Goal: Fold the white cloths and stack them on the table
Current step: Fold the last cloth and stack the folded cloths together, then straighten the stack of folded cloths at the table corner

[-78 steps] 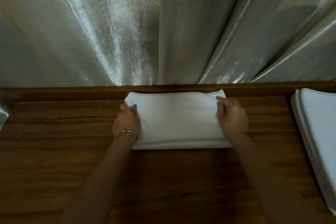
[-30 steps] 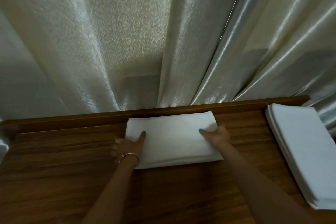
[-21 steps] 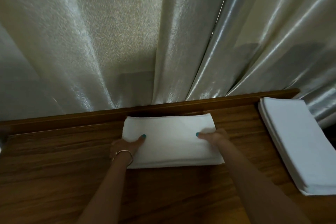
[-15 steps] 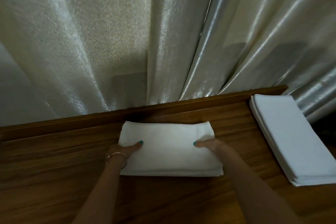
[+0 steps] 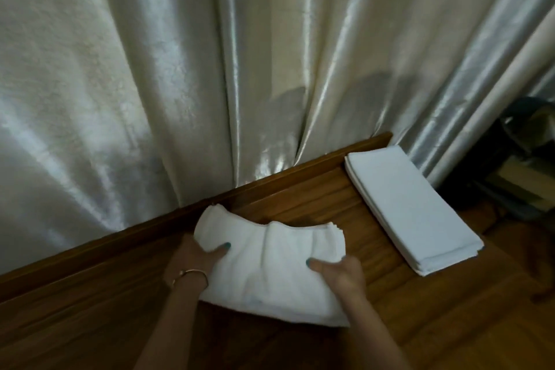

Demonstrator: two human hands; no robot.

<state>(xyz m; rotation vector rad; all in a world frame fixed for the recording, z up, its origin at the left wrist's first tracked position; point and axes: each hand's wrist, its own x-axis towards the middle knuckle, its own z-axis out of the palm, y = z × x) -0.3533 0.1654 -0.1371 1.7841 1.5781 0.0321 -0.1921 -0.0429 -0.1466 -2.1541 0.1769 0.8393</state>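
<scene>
The folded white terry cloth (image 5: 276,267) sits low and centre in the frame, held between both hands just above the dark brown wooden worktop (image 5: 90,309). Its long axis runs from left to right across the picture, and its middle humps up in a ridge because the two ends are being pushed toward each other. Its far corners curl upward; whether the near edge touches the wood I cannot tell.

The left hand (image 5: 192,258) clamps the left end, thumb on top with its teal nail showing, the other fingers tucked out of sight beneath. A thin metal bangle (image 5: 192,275) circles that wrist. The right hand (image 5: 339,276) pinches the right end the same way, thumb lying over the upper face.

The relation that matters: the neat stack of flat folded white cloths (image 5: 411,207) lies at right of centre, well apart from the held cloth, its long axis running from upper left to lower right of the frame. So the held piece would probably need carrying rightward and turning to match that stack. The right hand is nearer to it and would likely lead.

Behind everything hangs a pale, shiny pleated curtain (image 5: 210,69) meeting the worktop's raised back edge.
</scene>
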